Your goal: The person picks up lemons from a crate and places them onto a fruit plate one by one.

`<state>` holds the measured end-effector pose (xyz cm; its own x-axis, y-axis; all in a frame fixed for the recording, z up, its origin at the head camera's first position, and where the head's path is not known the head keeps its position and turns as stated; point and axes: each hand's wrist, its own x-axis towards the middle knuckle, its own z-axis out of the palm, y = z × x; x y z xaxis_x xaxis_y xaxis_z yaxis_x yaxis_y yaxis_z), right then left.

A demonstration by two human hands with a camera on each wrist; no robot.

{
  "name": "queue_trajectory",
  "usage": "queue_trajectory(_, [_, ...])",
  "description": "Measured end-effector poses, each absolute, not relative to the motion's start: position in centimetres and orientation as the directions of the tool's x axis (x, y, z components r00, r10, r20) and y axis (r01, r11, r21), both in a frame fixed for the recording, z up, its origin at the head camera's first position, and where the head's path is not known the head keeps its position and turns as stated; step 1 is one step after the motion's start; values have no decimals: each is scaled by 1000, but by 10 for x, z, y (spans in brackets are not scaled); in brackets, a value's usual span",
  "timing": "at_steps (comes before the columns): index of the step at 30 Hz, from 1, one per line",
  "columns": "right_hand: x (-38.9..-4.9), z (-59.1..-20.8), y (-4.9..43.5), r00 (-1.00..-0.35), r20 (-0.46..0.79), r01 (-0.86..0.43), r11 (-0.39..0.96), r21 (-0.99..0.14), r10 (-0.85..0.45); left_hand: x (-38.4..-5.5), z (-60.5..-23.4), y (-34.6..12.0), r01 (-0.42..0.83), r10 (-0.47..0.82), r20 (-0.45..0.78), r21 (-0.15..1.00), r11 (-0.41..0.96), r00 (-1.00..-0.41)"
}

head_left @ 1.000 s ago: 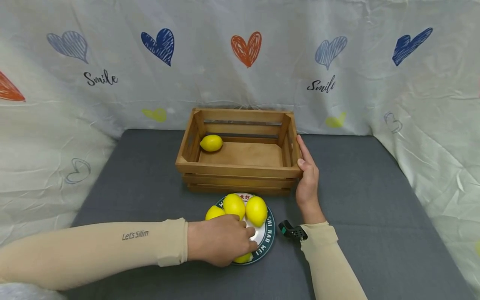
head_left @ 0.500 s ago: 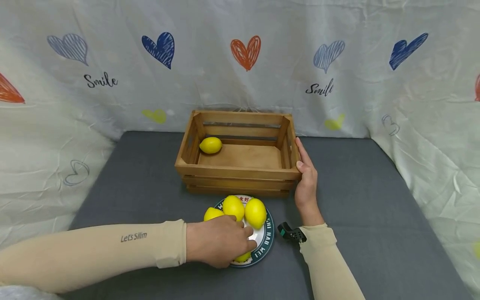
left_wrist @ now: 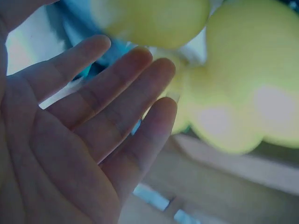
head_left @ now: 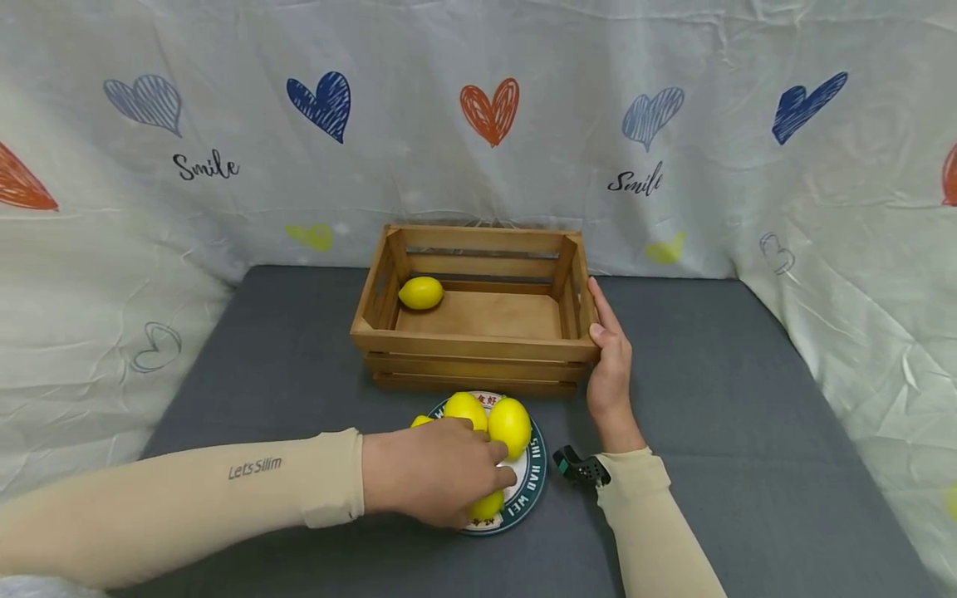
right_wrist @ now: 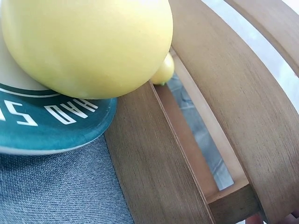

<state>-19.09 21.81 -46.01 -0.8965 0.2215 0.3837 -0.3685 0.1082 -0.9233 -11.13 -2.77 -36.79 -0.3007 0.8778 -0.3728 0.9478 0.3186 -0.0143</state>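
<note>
My left hand is over a round plate with a dark green rim and white lettering. In the left wrist view its fingers are lightly bent, with no lemon against the palm. Several yellow lemons sit on the plate: one at the back, one at the right, one at the front partly under the hand. Another at the left is mostly covered. Against the right end of the wooden crate rests my right hand, fingers extended along its outside and thumb at the front corner of the rim.
Inside the crate, one lemon lies toward the left end. The crate stands behind the plate on a dark grey tabletop. A white curtain printed with hearts hangs behind. The right wrist wears a black band.
My left hand has shifted slightly over the plate, uncovering more of the front lemon and hiding more of the left one. The right hand stays at the crate. The view has tilted slightly.
</note>
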Motion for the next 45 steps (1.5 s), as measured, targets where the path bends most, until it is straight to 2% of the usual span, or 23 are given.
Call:
queue_trajectory(4, [-192,-460,219,-897,382,-367,108,-924,221,-124,-345,-28,937,881,-359,45,347,-309])
queue_trajectory(10, [-192,-460,222,-897,379,-359,127,-925,227,-153,-303,-31,862,870,-336,237,448,-360])
queue_trajectory(14, [-192,-460,224,-896,378,-359,124,-925,232,-179,-274,-33,833,869,-277,276,480,-409])
queue_trajectory(21, [-192,-461,228,-895,378,-357,129,-925,236,-239,-254,-36,746,768,-247,194,637,-591])
queue_trajectory(26, [-189,-463,229,-899,370,-347,134,-928,235,-279,-269,-38,658,668,-343,164,735,-660])
queue_trajectory(32, [-188,-465,225,-905,367,-348,122,-930,217,-309,-298,-39,605,582,-447,108,789,-679])
queue_trajectory(37, [-188,-464,223,-901,371,-352,123,-928,224,-321,-312,-32,563,513,-512,67,824,-689])
queue_trajectory(45, [-189,-461,221,-898,388,-369,125,-921,209,-329,-329,-28,580,442,-533,-117,807,-722])
